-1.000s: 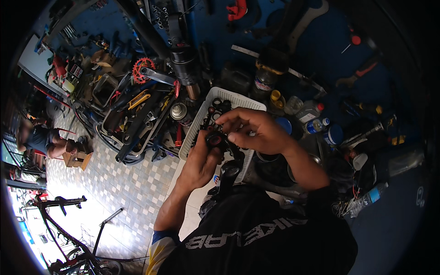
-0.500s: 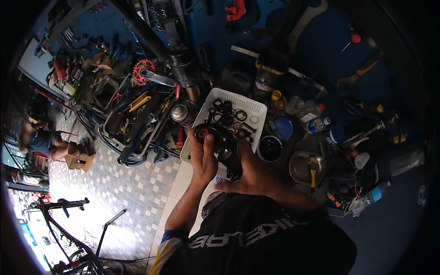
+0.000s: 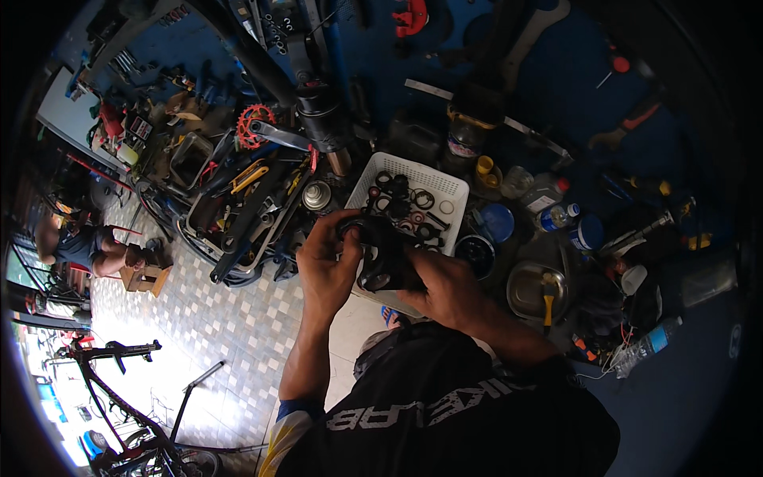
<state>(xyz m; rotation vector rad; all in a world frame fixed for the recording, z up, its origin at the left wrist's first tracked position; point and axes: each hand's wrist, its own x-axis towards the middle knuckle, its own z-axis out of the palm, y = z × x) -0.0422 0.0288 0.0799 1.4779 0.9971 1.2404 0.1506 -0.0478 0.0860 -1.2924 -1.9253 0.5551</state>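
Observation:
Between my two hands is a dark, glossy, curved part (image 3: 383, 258) with rounded openings; its exact kind I cannot make out. My left hand (image 3: 324, 266) grips its left end, thumb laid over the top near a small reddish spot. On the other end, my right hand (image 3: 445, 288) has its fingers wrapped around the part, partly hidden behind it. Just beyond sits a white perforated plastic basket (image 3: 451, 188) with black rings, reddish rings, bolts and other small parts in it. The held part overlaps the basket's near side in the picture.
Left of the basket stand a spray can (image 3: 316, 195) and a tray of tools (image 3: 208, 230). To its right are a dark tub (image 3: 475, 256), a metal pan with a yellow brush (image 3: 548, 306) and several bottles. A person (image 3: 75, 246) sits far left, near a bicycle frame (image 3: 99, 389).
The dark part has been turned in my hands and lowered slightly. My left hand has shifted left, its fingers now spread over the part's end; my right hand has come closer around the other end.

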